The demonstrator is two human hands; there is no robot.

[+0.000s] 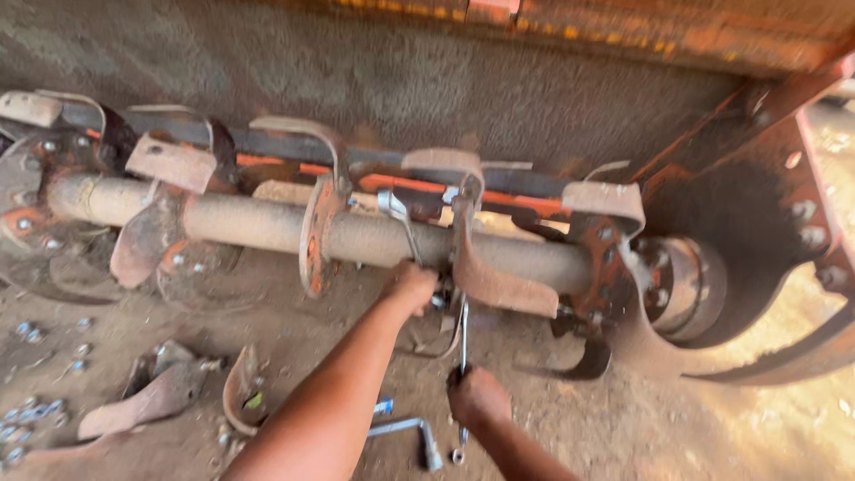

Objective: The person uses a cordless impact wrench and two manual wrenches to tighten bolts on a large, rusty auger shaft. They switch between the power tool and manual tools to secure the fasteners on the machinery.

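Nearby, loose blades [147, 403] and bolts [31, 333].

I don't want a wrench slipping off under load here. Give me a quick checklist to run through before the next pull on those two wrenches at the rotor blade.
1. Left hand gripping the upper wrench: ok, fist closed on its handle.
2. Right hand gripping the lower wrench: ok, closed around the shaft.
3. Wrench heads seated on the bolt: cannot tell, hidden behind the curved blade.
4. Rotor shaft blocked from turning: cannot tell.
5. Ground under the arms free of trip hazards: not ok, a spare wrench and loose blades lie there.
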